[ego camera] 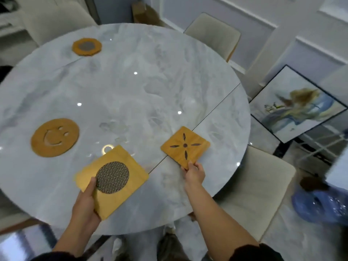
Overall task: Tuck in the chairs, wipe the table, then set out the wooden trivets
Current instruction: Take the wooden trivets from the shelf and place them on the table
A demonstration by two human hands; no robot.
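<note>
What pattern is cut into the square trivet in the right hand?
A four-petal flower around a centre dot, clearest in the head view.

wooden trivets: four that you can count. A square one with a mesh circle (113, 178), a square one with a petal cut-out (185, 146), a round one with a smiley face (54, 137), and a many-sided one with a grey middle (87, 47) at the far edge
trivets in your grip: two, one per hand
trivets lying loose: two
hands: two, your left hand (85, 204) and right hand (194, 174)
desk: just the one, round marble top (135, 95)
chairs: three pale ones around it, far left (54, 19), far right (214, 34), near right (254, 194)
framed picture: one (295, 106), on the floor
</note>
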